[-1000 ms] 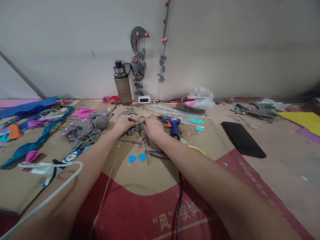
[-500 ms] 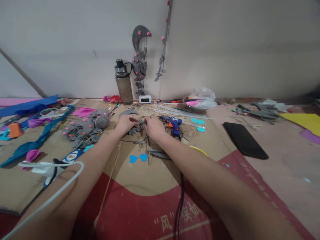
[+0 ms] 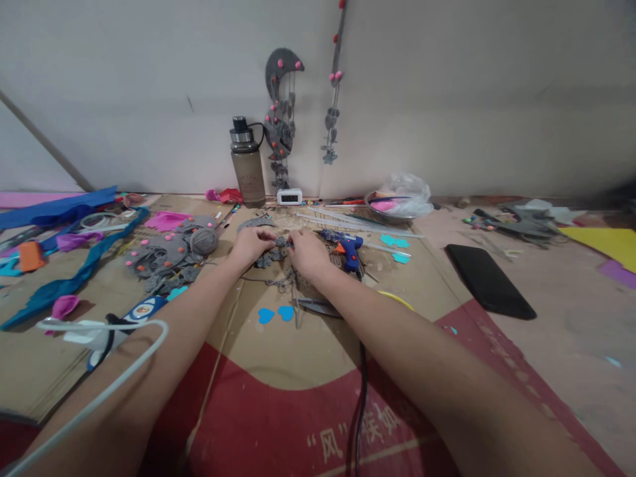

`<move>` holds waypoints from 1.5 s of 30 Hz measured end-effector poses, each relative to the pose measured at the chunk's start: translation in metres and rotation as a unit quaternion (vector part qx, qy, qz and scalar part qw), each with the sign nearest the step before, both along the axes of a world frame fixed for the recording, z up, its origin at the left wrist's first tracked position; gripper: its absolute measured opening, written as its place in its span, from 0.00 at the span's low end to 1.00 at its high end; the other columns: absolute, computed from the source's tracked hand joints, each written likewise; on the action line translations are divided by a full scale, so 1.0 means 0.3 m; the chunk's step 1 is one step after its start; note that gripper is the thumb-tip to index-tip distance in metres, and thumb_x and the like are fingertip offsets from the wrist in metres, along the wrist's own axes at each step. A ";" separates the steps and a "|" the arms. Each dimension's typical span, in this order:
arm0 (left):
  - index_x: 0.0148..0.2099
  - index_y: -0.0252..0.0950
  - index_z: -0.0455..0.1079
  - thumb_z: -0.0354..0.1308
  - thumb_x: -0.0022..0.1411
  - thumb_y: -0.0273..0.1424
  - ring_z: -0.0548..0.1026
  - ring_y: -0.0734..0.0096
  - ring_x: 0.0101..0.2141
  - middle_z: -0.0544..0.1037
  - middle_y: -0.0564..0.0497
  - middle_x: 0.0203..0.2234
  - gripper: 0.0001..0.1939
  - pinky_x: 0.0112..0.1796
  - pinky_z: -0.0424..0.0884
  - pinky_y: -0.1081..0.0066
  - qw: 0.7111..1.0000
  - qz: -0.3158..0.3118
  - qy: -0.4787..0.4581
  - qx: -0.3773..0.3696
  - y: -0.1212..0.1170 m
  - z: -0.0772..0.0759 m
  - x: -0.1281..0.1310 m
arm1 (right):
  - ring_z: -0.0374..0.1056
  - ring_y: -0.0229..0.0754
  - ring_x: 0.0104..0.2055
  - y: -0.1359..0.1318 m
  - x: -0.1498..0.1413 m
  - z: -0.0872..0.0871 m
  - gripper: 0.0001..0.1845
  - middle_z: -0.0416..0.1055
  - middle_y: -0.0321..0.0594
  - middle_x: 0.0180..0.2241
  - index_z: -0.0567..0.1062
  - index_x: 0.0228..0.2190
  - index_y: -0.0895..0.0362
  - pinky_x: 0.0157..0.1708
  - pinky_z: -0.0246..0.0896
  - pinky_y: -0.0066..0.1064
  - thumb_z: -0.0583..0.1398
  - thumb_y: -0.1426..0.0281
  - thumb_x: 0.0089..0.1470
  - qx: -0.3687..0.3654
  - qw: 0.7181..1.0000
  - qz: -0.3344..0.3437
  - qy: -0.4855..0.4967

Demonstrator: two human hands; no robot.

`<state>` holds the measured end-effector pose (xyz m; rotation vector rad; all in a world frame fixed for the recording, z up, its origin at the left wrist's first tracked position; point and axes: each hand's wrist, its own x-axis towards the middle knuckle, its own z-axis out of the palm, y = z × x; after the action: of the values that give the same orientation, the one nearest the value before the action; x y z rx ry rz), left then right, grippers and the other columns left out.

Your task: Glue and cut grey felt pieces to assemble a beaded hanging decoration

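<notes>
Between my two hands is a small grey felt piece [image 3: 281, 242], pinched from both sides; its exact shape is too small to make out. My left hand [image 3: 252, 245] has its fingertips closed on the left of it. From the right, my right hand [image 3: 307, 254] grips it with bent fingers partly hidden. Grey felt cutouts and yarn [image 3: 268, 260] lie just below. A blue glue gun [image 3: 350, 250] rests beside my right hand. Scissors [image 3: 318, 307] lie partly under my right forearm, and two blue heart cutouts [image 3: 275, 314] sit nearer me.
A bottle [image 3: 248, 165] and a small digital clock [image 3: 289, 197] stand by the wall, where grey felt moon garlands [image 3: 281, 136] hang. Grey felt pieces with a yarn ball [image 3: 203, 241] lie left. A phone [image 3: 489, 281] is at right. A white cable [image 3: 124, 381] crosses my left forearm.
The garland strand hanging at the right has swung or turned slightly. The view has shifted a little. Both hands keep nearly the same place and grip.
</notes>
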<state>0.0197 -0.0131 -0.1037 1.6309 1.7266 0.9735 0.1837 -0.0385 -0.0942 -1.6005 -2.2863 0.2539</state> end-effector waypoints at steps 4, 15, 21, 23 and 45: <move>0.29 0.34 0.76 0.65 0.42 0.25 0.70 0.75 0.22 0.77 0.52 0.22 0.07 0.28 0.67 0.73 1.000 0.001 -0.003 0.000 -0.002 0.002 0.001 | 0.64 0.46 0.48 0.000 0.001 -0.004 0.14 0.68 0.47 0.46 0.70 0.44 0.57 0.43 0.60 0.34 0.54 0.69 0.56 0.009 1.000 -0.002 -0.001; 0.29 0.34 0.76 0.65 0.42 0.24 0.71 0.74 0.22 0.77 0.52 0.21 0.07 0.28 0.67 0.73 1.000 0.010 0.000 -0.003 -0.008 0.010 0.007 | 0.64 0.45 0.48 0.001 0.001 -0.003 0.14 0.68 0.47 0.47 0.70 0.44 0.57 0.43 0.59 0.34 0.54 0.68 0.56 0.004 1.000 -0.001 0.000; 0.29 0.33 0.76 0.64 0.43 0.23 0.70 0.75 0.22 0.77 0.52 0.21 0.07 0.28 0.67 0.73 1.000 0.013 0.003 -0.006 -0.015 0.020 0.012 | 0.65 0.46 0.47 0.000 -0.001 -0.003 0.14 0.67 0.48 0.47 0.70 0.44 0.57 0.43 0.60 0.34 0.55 0.69 0.56 0.011 1.000 -0.001 -0.004; 0.29 0.33 0.76 0.64 0.43 0.23 0.71 0.75 0.22 0.77 0.52 0.21 0.07 0.29 0.67 0.73 1.000 0.013 0.004 -0.005 -0.016 0.021 0.011 | 0.65 0.46 0.47 0.001 -0.001 -0.003 0.14 0.67 0.48 0.46 0.70 0.44 0.57 0.42 0.60 0.34 0.55 0.68 0.56 0.009 1.000 0.000 -0.008; 0.31 0.34 0.77 0.64 0.44 0.24 0.72 0.74 0.23 0.78 0.51 0.23 0.07 0.29 0.69 0.73 1.000 0.018 0.019 0.000 -0.007 0.007 0.008 | 0.65 0.45 0.46 0.005 -0.001 -0.011 0.13 0.68 0.46 0.46 0.70 0.43 0.56 0.42 0.60 0.34 0.54 0.68 0.56 0.016 1.000 -0.002 -0.011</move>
<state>0.0222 -0.0153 -0.1015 1.6344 1.7870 0.9651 0.1834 -0.0372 -0.0974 -1.5992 -2.2917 0.1979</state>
